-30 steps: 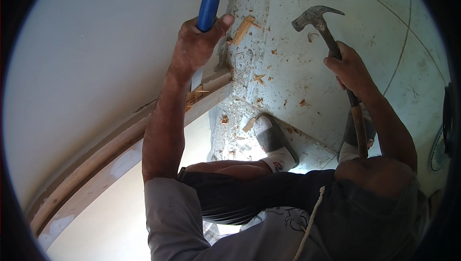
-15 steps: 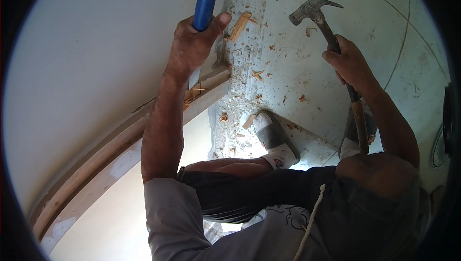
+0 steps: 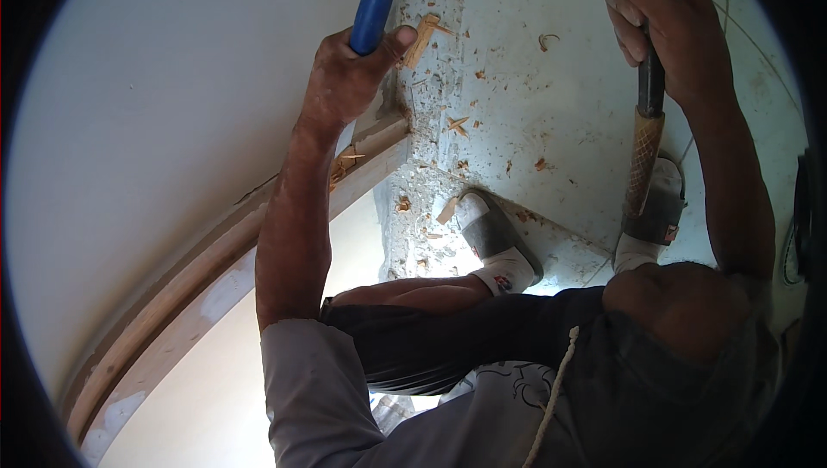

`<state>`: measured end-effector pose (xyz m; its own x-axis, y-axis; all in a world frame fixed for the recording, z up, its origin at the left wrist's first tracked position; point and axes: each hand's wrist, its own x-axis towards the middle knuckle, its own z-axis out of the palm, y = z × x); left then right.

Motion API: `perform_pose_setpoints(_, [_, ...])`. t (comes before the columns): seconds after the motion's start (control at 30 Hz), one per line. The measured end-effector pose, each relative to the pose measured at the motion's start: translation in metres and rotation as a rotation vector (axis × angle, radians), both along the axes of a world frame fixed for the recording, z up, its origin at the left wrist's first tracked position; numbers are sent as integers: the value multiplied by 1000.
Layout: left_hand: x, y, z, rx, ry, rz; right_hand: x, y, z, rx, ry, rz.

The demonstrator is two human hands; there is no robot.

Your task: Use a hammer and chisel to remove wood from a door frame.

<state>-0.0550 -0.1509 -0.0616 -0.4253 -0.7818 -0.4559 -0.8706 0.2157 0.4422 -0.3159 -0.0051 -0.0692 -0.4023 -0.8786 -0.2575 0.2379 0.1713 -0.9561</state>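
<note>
My left hand point(image 3: 349, 84) is closed round a chisel point(image 3: 371, 20), its blue, metal-capped handle standing up out of the fist. Below the wrist a bit of its pale blade shows over a wooden frame piece point(image 3: 379, 130); the forearm hides where its tip meets the wood. Splintered chips point(image 3: 346, 160) lie at that spot. My right hand point(image 3: 685, 33) is raised at the top right, wrapped round the shaft of a hammer point(image 3: 646, 158). The worn grip end of the hammer hangs down toward my foot, and its head is beyond the upper edge of the view.
A pale wall point(image 3: 172, 80) rises at the left along the wooden frame. Wood shavings and a larger wood offcut point(image 3: 420, 41) are scattered over the dusty tiled floor point(image 3: 551, 97). My sandalled feet point(image 3: 495, 235) stand near the frame's end. A dark round-edged object point(image 3: 801, 218) is at the far right.
My right hand has risen up and to the right with the hammer, taking its claw head out of view. My left hand and the chisel have hardly moved.
</note>
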Motion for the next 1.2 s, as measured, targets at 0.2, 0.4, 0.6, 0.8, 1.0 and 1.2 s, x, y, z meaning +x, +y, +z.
perform_pose_setpoints(0.2, [-2, 1, -4, 25, 23, -59, 2, -6, -1, -107, 556, 420])
perform_pose_setpoints(0.4, [-4, 0, -3, 14, -14, -38, -2, -14, 17, 154, 110, 452])
perform_pose_setpoints(0.6, [-3, 0, -5, 47, 10, -18, 17, -13, 1, -106, 589, 490])
perform_pose_setpoints(0.8, [2, 2, -5, 1, -14, -67, -3, -18, 20, 158, 82, 446])
perform_pose_setpoints(1.0, [-2, 4, -11, 15, -3, -115, 23, 1, -47, 8, 333, 347])
perform_pose_setpoints(1.2, [2, 3, -10, 22, -57, -107, 8, -3, 14, 233, -9, 258])
